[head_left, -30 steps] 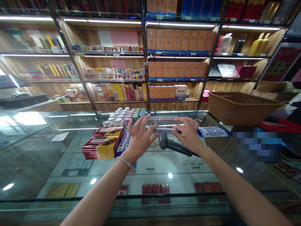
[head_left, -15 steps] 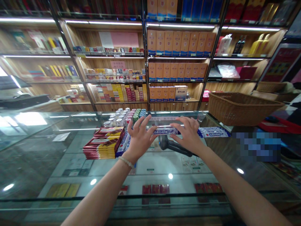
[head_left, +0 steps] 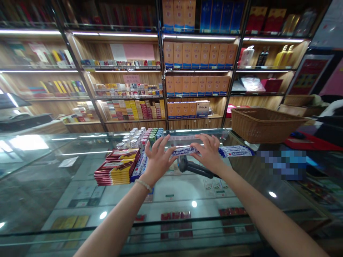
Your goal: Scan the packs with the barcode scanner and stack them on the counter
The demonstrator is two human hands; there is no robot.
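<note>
Both of my hands hold one long blue and white carton (head_left: 184, 151) level above the glass counter (head_left: 80, 185). My left hand (head_left: 157, 160) pinches its left end, thumb under and fingers spread on top. My right hand (head_left: 209, 152) grips its right end with fingers curled over. Just below the carton, a dark handheld scanner (head_left: 194, 167) lies on the glass. A second blue and white carton (head_left: 235, 151) lies on the counter to the right of my right hand.
A stack of red and yellow cartons (head_left: 118, 167) sits left of my left hand, with small capped bottles (head_left: 139, 137) behind it. A wicker basket (head_left: 264, 125) stands on the counter's right side. Stocked shelves (head_left: 198, 85) fill the wall behind.
The view has drifted down and to the right a little. Both hands keep the same hold on the carton, which has tilted slightly.
</note>
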